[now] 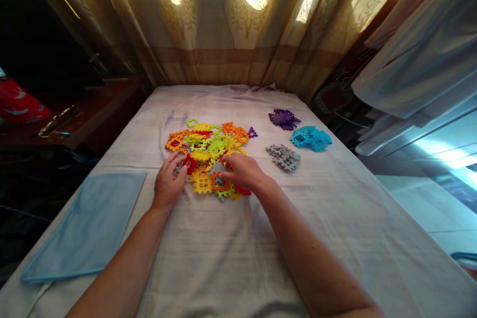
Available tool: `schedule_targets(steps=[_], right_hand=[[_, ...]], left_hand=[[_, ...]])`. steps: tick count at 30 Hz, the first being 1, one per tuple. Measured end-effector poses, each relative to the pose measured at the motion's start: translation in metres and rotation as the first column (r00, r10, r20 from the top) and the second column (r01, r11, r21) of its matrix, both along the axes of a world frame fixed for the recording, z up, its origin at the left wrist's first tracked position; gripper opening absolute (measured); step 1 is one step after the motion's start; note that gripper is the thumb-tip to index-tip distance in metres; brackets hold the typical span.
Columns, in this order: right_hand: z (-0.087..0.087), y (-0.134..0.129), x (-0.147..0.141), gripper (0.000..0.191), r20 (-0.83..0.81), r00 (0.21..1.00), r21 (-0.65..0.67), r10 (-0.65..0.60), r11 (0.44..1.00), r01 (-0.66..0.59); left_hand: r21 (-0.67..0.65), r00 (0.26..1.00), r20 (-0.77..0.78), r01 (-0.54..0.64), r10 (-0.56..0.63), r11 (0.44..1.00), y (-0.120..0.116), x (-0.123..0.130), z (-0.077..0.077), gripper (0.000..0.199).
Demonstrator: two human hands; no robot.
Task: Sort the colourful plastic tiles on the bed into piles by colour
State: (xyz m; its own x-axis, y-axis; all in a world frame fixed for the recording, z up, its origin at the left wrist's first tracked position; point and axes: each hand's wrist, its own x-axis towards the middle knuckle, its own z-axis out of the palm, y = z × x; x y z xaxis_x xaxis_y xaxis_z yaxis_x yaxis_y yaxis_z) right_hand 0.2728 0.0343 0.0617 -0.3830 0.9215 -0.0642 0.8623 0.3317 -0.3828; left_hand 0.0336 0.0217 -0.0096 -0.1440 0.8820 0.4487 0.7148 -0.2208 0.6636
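Note:
A mixed pile of yellow, orange, green and red plastic pieces (201,156) lies in the middle of the cloth-covered table. My left hand (170,179) is at the pile's left edge, fingers curled and closed round a red piece (190,163). Over the right side of the pile is my right hand (244,171), its thumb and fingers reaching in near a grey piece; whether they hold anything is hard to see. To the right are separate heaps: purple pieces (283,119), blue pieces (311,138) and grey pieces (283,158). One small purple piece (252,132) touches or nearly touches the pile.
A light blue cloth bag (89,223) lies flat on the table (208,268) at the left. Curtains (223,35) hang behind the far edge. A dark side table (100,104) holds eyeglasses (57,121) at the left, and white fabric (417,54) hangs at the right.

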Motion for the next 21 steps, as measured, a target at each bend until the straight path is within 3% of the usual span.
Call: schedule_targets(steps=[4,10,15,21], right_hand=[[-0.006,0.006,0.003,0.027,-0.182,0.975,-0.13,-0.124,0.986,0.101],[-0.014,0.018,0.012,0.021,-0.47,0.848,-0.272,-0.244,0.954,0.124],[-0.014,0.023,0.027,0.032,-0.547,0.775,-0.269,-0.316,0.943,0.194],[-0.016,0.031,0.044,0.032,-0.589,0.721,-0.213,-0.365,0.931,0.297]], left_hand=[[-0.007,1.0,-0.008,-0.002,0.002,1.0,0.0,0.0,0.001,0.034],[-0.015,1.0,-0.005,0.006,-0.006,1.0,-0.001,0.0,0.001,0.034],[-0.01,1.0,-0.003,0.0,0.0,1.0,-0.001,0.0,0.001,0.033],[-0.002,1.0,-0.012,-0.008,0.008,1.0,-0.001,0.001,0.001,0.034]])
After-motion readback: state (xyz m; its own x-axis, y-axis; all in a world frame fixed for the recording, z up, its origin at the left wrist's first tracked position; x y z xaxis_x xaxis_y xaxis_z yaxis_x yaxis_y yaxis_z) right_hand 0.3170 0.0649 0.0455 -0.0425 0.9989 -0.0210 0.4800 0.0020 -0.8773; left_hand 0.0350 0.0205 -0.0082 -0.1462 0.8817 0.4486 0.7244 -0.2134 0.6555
